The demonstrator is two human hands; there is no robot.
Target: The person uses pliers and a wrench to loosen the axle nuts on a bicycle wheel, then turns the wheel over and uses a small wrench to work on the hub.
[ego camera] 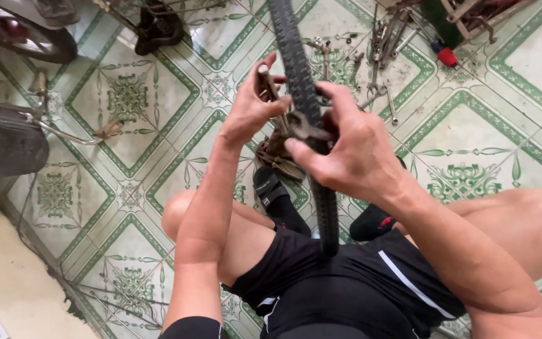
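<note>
Black tyre (302, 88) gripped by right hand (346, 150); left hand (252, 110) clutches metal tool (268, 85); loose wrenches (381, 63) beyond.

Scattered wrenches (377, 59) and a red-handled tool (445, 55) lie on green-patterned tiles (127, 100).
</note>
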